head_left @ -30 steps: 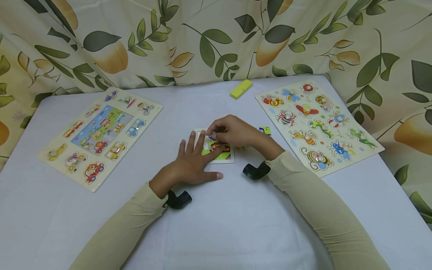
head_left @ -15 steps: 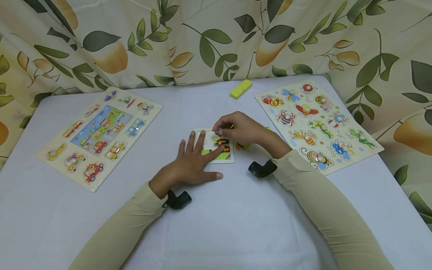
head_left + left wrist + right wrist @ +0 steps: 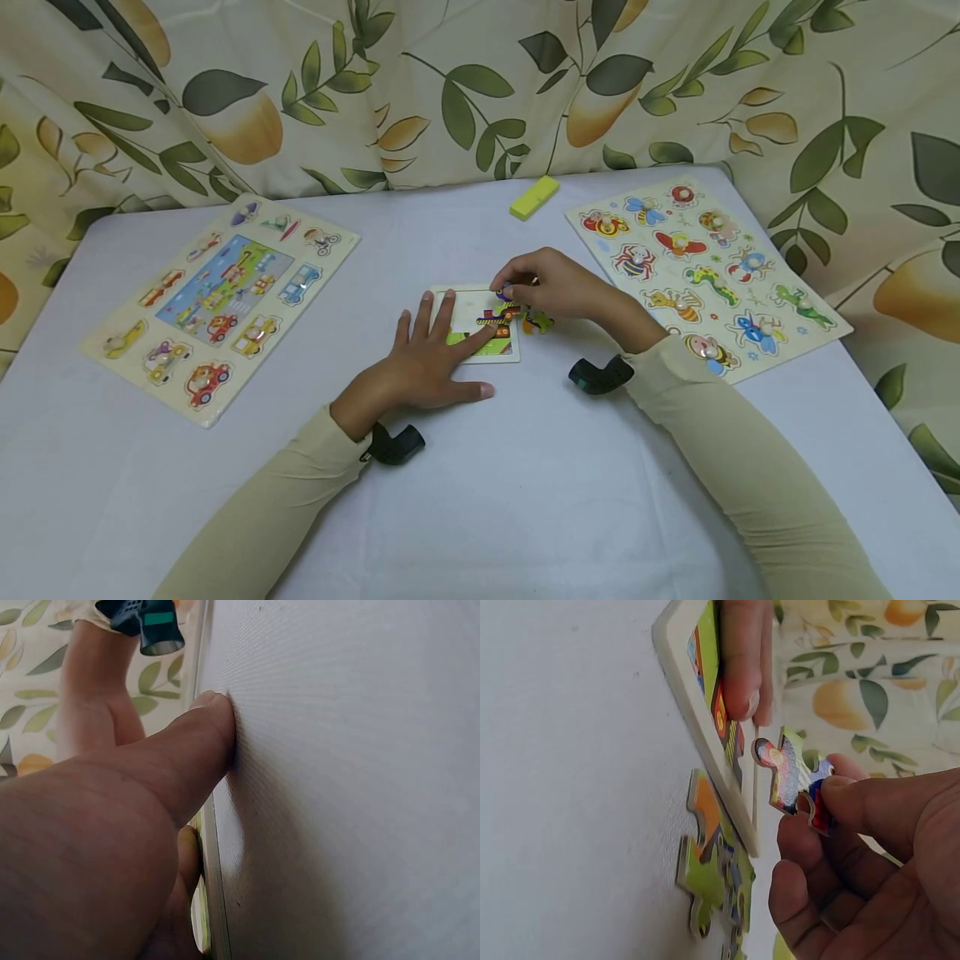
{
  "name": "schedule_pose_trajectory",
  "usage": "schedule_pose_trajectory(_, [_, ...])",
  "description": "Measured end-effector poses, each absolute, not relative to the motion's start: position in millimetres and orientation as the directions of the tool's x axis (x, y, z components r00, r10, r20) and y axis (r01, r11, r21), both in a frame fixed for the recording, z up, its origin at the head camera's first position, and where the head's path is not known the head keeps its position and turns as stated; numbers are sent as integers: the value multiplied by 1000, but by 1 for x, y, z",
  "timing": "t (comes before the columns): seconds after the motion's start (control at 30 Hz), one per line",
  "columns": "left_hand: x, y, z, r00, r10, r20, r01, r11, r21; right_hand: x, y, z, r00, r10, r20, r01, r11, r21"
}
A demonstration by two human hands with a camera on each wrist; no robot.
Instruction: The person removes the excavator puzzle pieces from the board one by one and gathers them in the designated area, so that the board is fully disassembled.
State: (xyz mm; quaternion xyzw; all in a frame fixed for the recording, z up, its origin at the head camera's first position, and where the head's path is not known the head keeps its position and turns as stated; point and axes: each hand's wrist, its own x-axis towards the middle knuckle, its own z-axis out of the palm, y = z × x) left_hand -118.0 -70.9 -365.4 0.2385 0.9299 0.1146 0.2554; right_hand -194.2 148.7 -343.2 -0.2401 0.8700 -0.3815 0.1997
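One small, white-rimmed jigsaw board [image 3: 472, 302] lies on the white-covered table [image 3: 480, 508] in the head view. The left hand [image 3: 420, 362] is spread across its near-left part, grasping nothing; at its far-right corner the right hand [image 3: 558, 287] pinches one flat, multicoloured jigsaw piece [image 3: 504, 292]. Green-and-orange loose pieces [image 3: 536, 321] lie just right of the board. Far off are one yellow block [image 3: 535, 197] and, to the right, a cream insect board [image 3: 693, 265] with twelve figures; a cream vehicle board [image 3: 225, 304] with ten figures around its picture lies left.

In the left wrist view, the left thumb touches the white cloth beside the board's edge.

In the right wrist view, the jigsaw piece sits between thumb and fingers, its knobbed end projecting from the grip; loose pieces overlap, their number unclear.
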Motion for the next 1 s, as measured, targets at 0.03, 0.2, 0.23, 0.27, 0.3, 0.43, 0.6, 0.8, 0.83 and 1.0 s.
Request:
schedule_pose_trajectory(0.03, [-118, -71, -366, -756, 503, -419, 386, 860, 334, -194, 150, -343, -806, -568, -167, -263, 596, -759])
schedule_pose_trajectory(0.2, [-118, -71, -366, -757, 505, -415, 388, 858, 337, -194, 158, -343, -816, -552, -171, -255, 610, -750])
schedule_pose_trajectory(0.23, [-118, -71, -366, -757, 505, -415, 387, 858, 338, -194, 160, -344, -819, -549, -171, -255, 613, -748])
schedule_pose_trajectory(0.27, [-118, -71, -366, -757, 505, -414, 387, 858, 338, -193, 161, -344, -820, -546, -172, -253, 615, -747])
schedule_pose_trajectory(0.3, [-118, -71, -366, -758, 505, -414, 387, 858, 337, -193, 163, -344, -821, -543, -174, -249, 617, -747])
schedule_pose_trajectory(0.43, [-118, -71, -367, -760, 500, -416, 383, 861, 335, -194, 168, -344, -813, -550, -192, -240, 616, -750])
schedule_pose_trajectory(0.6, [-117, -71, -366, -760, 500, -415, 376, 860, 346, -193, 175, -342, -816, -537, -214, -224, 635, -739])
schedule_pose_trajectory(0.8, [-117, -70, -365, -762, 500, -411, 377, 859, 346, -190, 182, -339, -834, -510, -212, -224, 662, -716])
schedule_pose_trajectory(0.83, [-117, -70, -365, -763, 499, -411, 376, 860, 346, -189, 183, -339, -837, -504, -213, -220, 666, -713])
schedule_pose_trajectory(1.0, [-117, -69, -365, -768, 491, -410, 370, 864, 342, -189, 191, -340, -842, -491, -224, -207, 678, -705])
